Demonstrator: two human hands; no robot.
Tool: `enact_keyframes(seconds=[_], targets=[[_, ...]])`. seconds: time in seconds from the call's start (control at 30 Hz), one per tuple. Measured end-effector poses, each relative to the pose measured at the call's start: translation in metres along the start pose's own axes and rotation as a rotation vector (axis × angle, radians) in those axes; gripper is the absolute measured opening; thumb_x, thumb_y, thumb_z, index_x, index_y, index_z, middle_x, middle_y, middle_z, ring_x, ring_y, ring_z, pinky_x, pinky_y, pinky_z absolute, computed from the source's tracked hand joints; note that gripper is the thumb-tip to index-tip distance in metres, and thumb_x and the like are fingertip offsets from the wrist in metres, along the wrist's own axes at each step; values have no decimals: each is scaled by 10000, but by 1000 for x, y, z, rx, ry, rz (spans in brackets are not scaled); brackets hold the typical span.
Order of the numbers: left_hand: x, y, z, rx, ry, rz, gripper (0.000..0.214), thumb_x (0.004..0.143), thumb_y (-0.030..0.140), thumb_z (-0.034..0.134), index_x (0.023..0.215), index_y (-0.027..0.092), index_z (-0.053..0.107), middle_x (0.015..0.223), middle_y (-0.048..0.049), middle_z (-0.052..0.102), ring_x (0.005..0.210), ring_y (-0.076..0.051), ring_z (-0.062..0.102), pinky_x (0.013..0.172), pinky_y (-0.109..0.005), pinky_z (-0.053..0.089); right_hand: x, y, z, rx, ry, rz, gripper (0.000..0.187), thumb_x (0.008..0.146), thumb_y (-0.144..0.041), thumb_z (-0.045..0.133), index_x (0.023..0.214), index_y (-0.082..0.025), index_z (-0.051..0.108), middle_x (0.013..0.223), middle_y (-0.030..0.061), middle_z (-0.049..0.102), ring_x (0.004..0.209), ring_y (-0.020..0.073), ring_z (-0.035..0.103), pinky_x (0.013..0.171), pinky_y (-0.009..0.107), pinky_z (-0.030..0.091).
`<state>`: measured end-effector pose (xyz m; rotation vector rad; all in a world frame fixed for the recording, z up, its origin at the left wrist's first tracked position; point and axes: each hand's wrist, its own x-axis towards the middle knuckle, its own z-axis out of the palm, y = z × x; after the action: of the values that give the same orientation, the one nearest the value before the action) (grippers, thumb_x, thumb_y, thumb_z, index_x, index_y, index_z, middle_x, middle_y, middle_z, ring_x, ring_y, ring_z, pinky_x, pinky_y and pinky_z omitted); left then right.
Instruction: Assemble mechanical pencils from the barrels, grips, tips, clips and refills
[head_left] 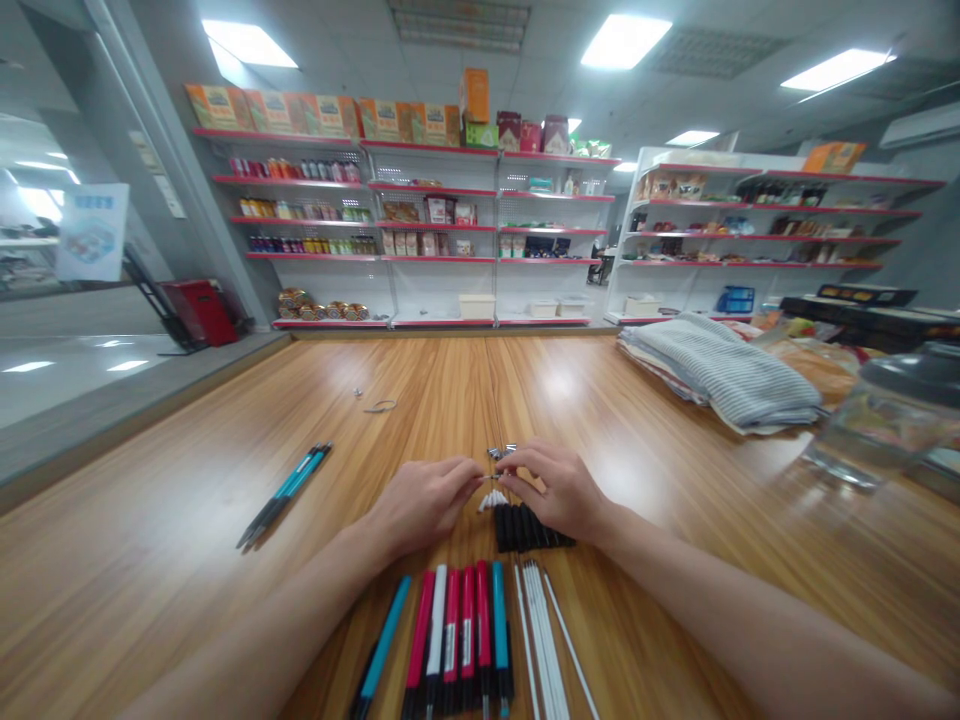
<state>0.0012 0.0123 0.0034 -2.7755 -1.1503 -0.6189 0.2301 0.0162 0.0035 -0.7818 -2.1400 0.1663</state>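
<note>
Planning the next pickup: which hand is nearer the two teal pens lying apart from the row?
Left. The left hand is right of the two teal pens, not touching; the right hand lies farther right, beyond it.

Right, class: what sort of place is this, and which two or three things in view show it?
Likely a small shop, or a mock one: red-edged shelves along the back wall hold boxes and bottles, and a second stocked rack stands to the right.
</note>
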Motion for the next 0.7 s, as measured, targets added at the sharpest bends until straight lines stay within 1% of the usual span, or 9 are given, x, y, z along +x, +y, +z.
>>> enact_keyframes(seconds=[0.07,0.13,0.23,0.27,0.33,0.43,0.53,0.7], targets=[[0,-2,0,1,8,-33,240,986,332,337,979,219,548,915,-31,668,787,-169,631,655,-256,419,1,15,-1,20,62,129,175,902,-307,543,1009,-202,632,880,40,659,728,138,575,678,264,465],[0,-4,1,-4,31,-67,242,985,332,338,976,219,552,911,-33,671,784,-171,634,655,-259,422,2,37,-2,4,108,265,194,918,-294,501,1008,-194,640,867,34,652,673,122,555,627,249,450],[0,-8,3,-22,69,-108,242,982,330,342,989,221,558,913,-34,675,787,-171,637,662,-258,424,5,68,-2,-50,66,384,221,898,-262,513,1055,-192,652,888,30,633,641,109,543,646,253,452],[1,-9,4,-25,75,-122,242,981,331,343,989,222,559,909,-33,675,787,-172,637,662,-258,423,6,73,-2,-74,30,390,230,895,-254,514,1067,-205,659,898,28,623,645,105,545,661,255,453],[1,-10,4,-28,79,-146,239,981,330,343,985,225,558,901,-29,674,789,-174,635,661,-260,418,6,77,0,-125,-54,347,249,899,-243,507,1087,-250,669,931,24,601,709,110,565,704,257,453],[1,-9,4,-39,70,-167,232,981,332,344,990,232,553,912,-25,671,802,-177,632,669,-263,414,6,69,1,-184,-154,243,283,917,-230,482,1121,-307,663,1004,24,574,857,129,580,781,261,448],[0,-9,3,-45,62,-177,241,983,338,335,984,234,553,899,-25,669,797,-179,631,669,-266,413,5,61,2,-211,-183,215,288,927,-224,470,1126,-302,663,1054,32,558,900,133,579,813,265,449],[0,-9,2,-44,57,-180,254,984,345,328,973,230,554,887,-30,665,795,-181,630,668,-268,414,2,59,-1,-235,-181,208,268,913,-213,493,1097,-280,677,1057,41,559,903,142,577,803,265,457]])
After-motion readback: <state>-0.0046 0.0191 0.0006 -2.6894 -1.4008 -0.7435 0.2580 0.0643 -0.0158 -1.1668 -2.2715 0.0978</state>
